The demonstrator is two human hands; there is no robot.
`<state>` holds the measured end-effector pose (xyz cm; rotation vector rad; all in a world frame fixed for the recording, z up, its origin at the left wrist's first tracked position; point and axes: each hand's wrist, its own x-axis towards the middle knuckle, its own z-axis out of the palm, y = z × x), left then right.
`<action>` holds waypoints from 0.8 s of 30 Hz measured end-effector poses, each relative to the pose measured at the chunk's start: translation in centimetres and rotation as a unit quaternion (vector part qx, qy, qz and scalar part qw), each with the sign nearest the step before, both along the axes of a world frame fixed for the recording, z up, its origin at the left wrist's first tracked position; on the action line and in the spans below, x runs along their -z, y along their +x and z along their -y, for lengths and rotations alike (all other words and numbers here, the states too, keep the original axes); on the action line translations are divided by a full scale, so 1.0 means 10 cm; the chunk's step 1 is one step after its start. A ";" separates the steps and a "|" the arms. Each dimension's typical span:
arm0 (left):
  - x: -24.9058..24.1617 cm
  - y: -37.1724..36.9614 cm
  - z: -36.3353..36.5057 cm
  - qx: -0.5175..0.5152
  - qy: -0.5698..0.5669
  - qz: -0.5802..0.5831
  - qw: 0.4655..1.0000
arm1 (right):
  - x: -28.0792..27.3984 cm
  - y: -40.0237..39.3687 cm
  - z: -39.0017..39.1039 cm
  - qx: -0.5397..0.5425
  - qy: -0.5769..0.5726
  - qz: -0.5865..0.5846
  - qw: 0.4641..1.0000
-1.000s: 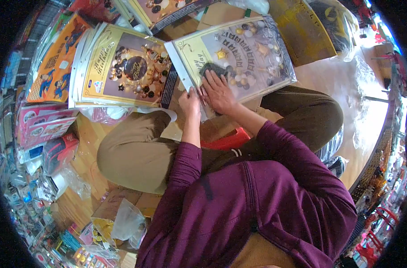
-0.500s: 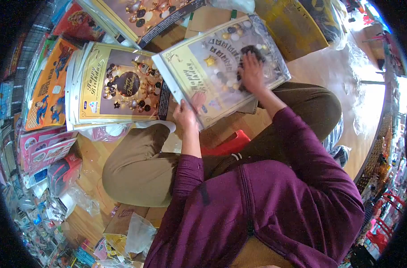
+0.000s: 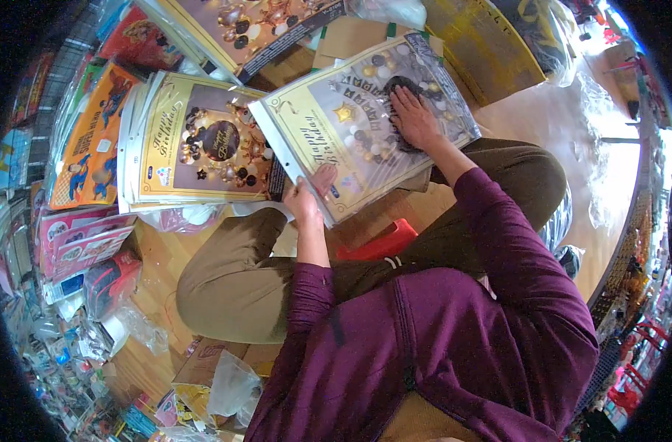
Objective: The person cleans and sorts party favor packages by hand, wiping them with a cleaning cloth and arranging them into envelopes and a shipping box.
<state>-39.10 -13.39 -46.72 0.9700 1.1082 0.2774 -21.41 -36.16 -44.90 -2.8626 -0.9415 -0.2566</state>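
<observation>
A clear-wrapped "Happy Birthday" balloon decoration pack (image 3: 358, 147) lies tilted across my lap, its card printed with gold, black and white balloons. My left hand (image 3: 306, 202) pinches its lower left edge, thumb on top and the other fingers underneath. On the printed picture, near the upper right, my right hand (image 3: 417, 118) rests flat with fingers extended. Just left of this pack is a stack of similar birthday packs (image 3: 203, 140), its right edge close to my left hand. Another birthday pack (image 3: 255, 29) lies beyond them.
An orange superhero pack (image 3: 93, 140) and pink packs (image 3: 85, 243) line the left side. An open cardboard box (image 3: 491, 51) stands at the back right. A red object (image 3: 380, 241) lies between my legs. Plastic bags (image 3: 233, 387) and a carton sit at lower left.
The pack's wrapper looks smoother around my right hand, which has shifted slightly left and up across it. My left hand keeps its hold on the edge. The whole view has shifted slightly.
</observation>
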 end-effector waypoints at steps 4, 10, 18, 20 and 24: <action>-0.16 0.07 -0.03 0.045 0.114 0.080 0.989 | 0.14 0.10 -0.11 0.006 0.028 0.031 0.999; 0.14 0.08 -0.09 0.089 0.086 0.055 0.991 | 0.04 -1.01 -1.31 -0.228 0.267 -0.225 0.909; -0.30 0.09 -0.05 0.113 0.091 -0.036 0.989 | 0.06 -0.15 -1.54 -0.287 0.072 -0.021 0.955; -0.07 0.02 -0.08 0.108 0.203 0.028 0.973 | 0.11 0.28 -1.44 -0.188 0.092 -0.006 0.978; -0.06 0.04 -0.09 0.100 0.174 -0.011 0.980 | 0.21 1.03 -0.63 -0.040 -0.030 0.023 0.998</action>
